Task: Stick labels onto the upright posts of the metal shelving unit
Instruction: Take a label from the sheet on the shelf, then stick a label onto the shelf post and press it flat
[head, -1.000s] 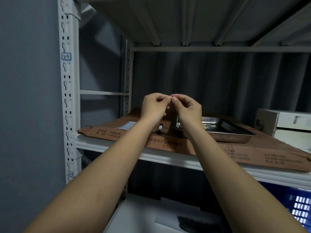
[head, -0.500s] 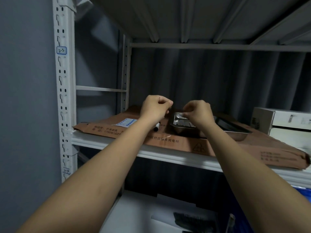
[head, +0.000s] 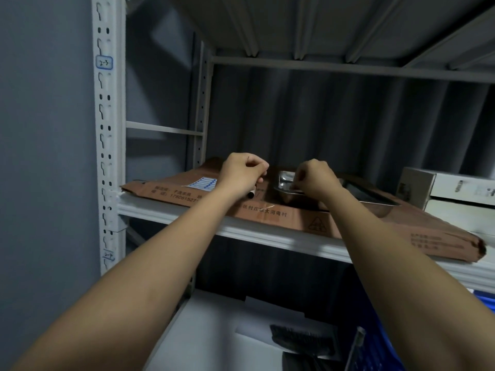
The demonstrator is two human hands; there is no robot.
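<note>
Front upright post (head: 108, 124): pale painted metal, punched with paired round holes and keyhole slots. It carries one blue-bordered label (head: 104, 62), handwritten, high up, and a second label (head: 109, 255) low down, below the shelf (head: 187, 218). The shelf is a flat white metal board with a rolled front lip. On it lies a flattened brown cardboard sheet (head: 361, 223), matte, printed with dark characters. A sheet of blue-lined blank labels (head: 203, 182) rests on the cardboard's left part. Left hand (head: 242, 174): fingers curled, gripping a black marker (head: 251, 192) whose tip points down just above the cardboard. Right hand (head: 316, 180): fingers curled over the near rim of a shiny rectangular steel tray (head: 288, 183), thumb and forefinger pinched together; what they pinch is too small to tell. Tray contents cannot be made out. A white box (head: 450, 188) stands at the right of the shelf.
</note>
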